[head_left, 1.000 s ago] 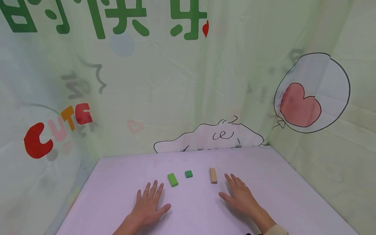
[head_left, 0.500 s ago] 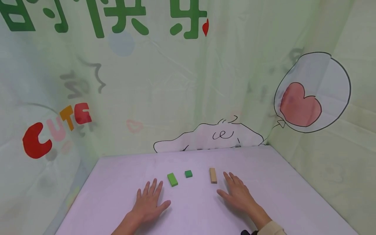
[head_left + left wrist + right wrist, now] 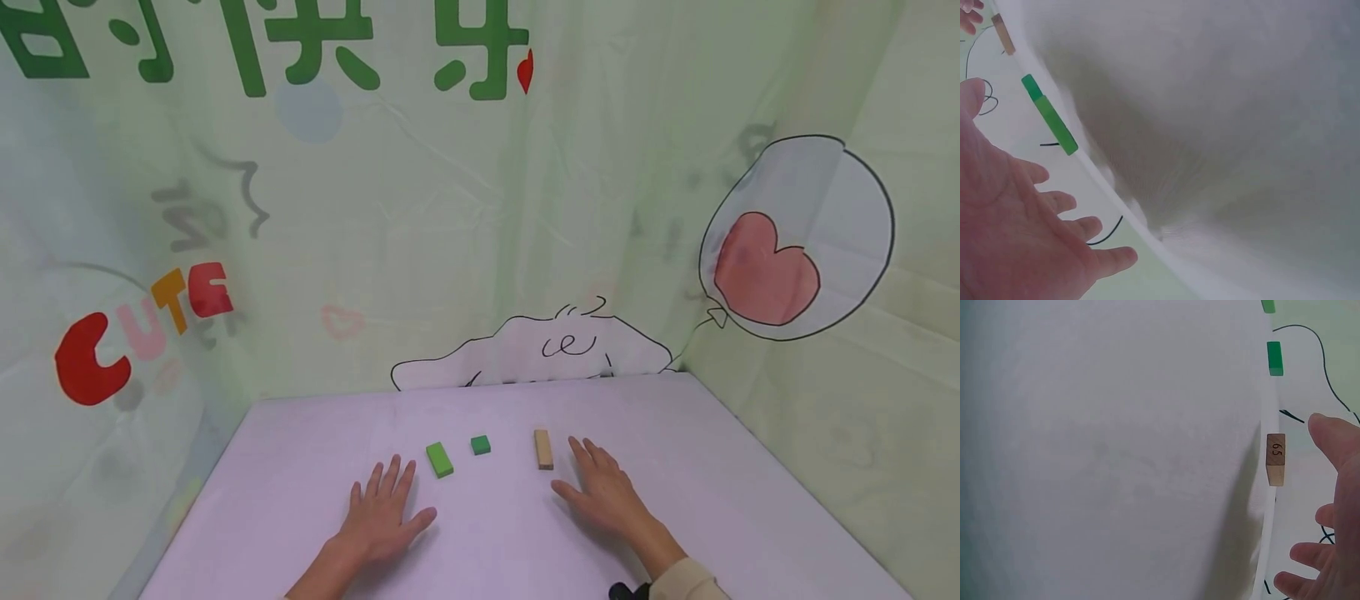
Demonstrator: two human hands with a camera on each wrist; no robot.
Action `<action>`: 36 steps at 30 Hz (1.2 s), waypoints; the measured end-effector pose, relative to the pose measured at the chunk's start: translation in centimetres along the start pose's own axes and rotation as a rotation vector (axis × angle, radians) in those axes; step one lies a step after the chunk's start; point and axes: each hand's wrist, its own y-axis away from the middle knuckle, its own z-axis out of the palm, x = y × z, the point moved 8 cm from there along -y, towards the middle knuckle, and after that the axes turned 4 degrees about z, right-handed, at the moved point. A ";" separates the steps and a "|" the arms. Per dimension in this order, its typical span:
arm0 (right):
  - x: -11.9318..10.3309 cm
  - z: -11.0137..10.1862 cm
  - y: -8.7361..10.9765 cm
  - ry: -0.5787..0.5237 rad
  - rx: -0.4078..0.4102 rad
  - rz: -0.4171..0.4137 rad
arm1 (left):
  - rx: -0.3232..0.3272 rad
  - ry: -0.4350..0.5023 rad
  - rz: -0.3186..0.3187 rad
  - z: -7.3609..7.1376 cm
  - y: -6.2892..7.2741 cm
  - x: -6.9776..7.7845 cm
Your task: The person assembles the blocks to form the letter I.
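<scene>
Three small blocks lie apart on the pale table. The light green block point(image 3: 439, 459) is nearest my left hand point(image 3: 381, 514), whose fingers are spread just to its left and in front. A smaller dark green block point(image 3: 481, 445) sits between the other two. On the right is a natural wooden block point(image 3: 543, 450); in the right wrist view this wooden block point(image 3: 1276, 459) shows "65" on its end. My right hand point(image 3: 606, 497) is beside it on the right, fingers extended and thumb out to the left. Neither hand holds anything.
The lilac-white table point(image 3: 480, 550) ends at a hanging printed curtain point(image 3: 450, 225) behind, with more curtain at both sides. A dark object point(image 3: 624, 592) shows at my right cuff point(image 3: 686, 581).
My right hand has shifted slightly left and forward, toward the wooden block. My left hand and the blocks have stayed almost where they were.
</scene>
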 end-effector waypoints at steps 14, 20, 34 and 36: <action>0.0 0.0 -0.7 -0.013 0.000 0.009 | 0.028 0.006 0.001 0.1 -0.6 -0.2; 0.2 0.2 -1.0 -0.009 -0.005 0.025 | 0.015 -0.006 -0.004 0.5 -1.1 -0.4; -0.2 0.6 -2.0 0.016 -0.005 0.049 | -0.002 0.004 -0.020 0.1 -1.7 -0.5; -0.2 0.8 -2.2 0.018 -0.010 0.053 | -0.007 0.008 -0.027 0.2 -1.8 -0.5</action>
